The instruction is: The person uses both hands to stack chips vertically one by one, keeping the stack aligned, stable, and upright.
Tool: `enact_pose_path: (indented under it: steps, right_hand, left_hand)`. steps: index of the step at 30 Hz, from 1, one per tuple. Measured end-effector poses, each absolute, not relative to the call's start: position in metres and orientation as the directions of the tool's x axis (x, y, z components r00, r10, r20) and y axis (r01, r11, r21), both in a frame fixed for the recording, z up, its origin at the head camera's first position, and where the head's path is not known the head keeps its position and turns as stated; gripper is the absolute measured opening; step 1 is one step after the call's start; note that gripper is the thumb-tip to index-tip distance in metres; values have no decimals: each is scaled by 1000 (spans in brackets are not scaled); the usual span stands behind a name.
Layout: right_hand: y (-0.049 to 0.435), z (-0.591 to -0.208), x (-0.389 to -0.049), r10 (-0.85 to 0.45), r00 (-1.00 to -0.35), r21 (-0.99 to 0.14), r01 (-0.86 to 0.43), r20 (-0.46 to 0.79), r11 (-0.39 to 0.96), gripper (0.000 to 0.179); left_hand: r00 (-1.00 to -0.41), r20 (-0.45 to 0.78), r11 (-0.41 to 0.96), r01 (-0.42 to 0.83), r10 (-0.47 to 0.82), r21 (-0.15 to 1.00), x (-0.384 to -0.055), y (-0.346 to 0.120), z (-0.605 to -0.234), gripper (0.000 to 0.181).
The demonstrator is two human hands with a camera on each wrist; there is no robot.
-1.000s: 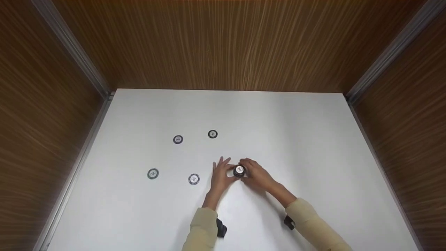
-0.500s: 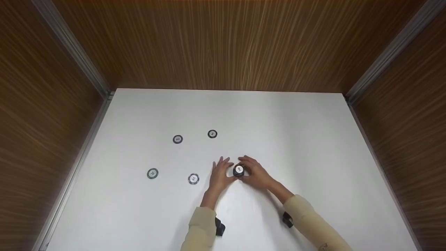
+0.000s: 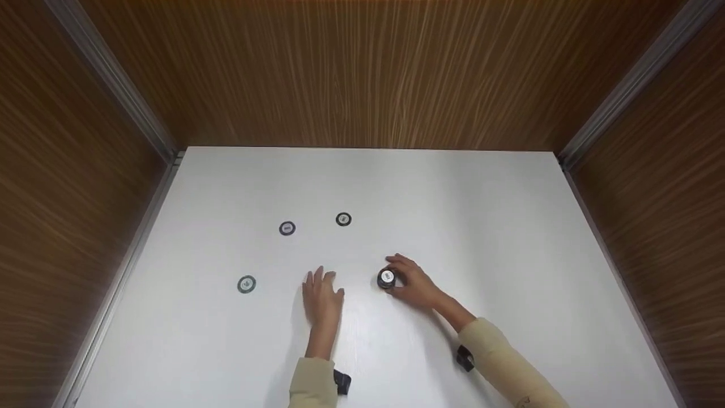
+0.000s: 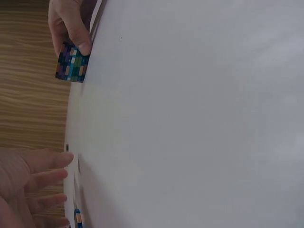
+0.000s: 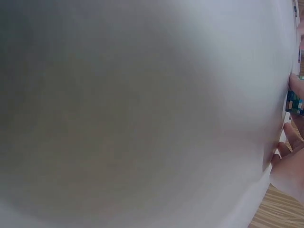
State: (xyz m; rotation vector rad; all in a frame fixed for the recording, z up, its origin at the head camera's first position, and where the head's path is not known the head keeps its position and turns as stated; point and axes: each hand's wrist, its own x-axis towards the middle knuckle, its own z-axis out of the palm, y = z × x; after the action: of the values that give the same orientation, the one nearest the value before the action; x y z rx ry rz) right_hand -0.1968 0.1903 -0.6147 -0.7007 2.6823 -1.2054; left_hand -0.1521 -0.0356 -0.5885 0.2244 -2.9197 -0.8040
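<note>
The right hand [image 3: 418, 288] was found gripping a stack of poker chips [image 3: 387, 277], thumb and fingers curled about its side. The stack stood upright on the white table [image 3: 481, 226], its edges multicoloured. The left hand [image 3: 323, 303] lay well apart to the stack's left, fingers extended and spread. In the left wrist view, a chip edge [image 4: 78, 218] showed near those fingertips (contact could not be determined). Three loose chips were noted flat: a green-rimmed chip [image 3: 246, 284] left of that hand, a purple-rimmed chip [image 3: 287, 228] and a black-rimmed chip [image 3: 343, 219] beyond it.
</note>
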Motion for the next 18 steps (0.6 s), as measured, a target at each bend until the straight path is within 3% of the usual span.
enact_pose_path:
  steps: [8,18]
  right_hand:
    - [192,-615,-197,-467,-880,-750,-369,91,549,43]
    - [192,-619,-198,-473,-875,-740,-384,101,552,44]
  left_hand:
    - [-958,-7,844,-256,-286,471,-142,-51,-579,33]
    - [-952,34,840,-250,-303,481,-142,-56,-584,19]
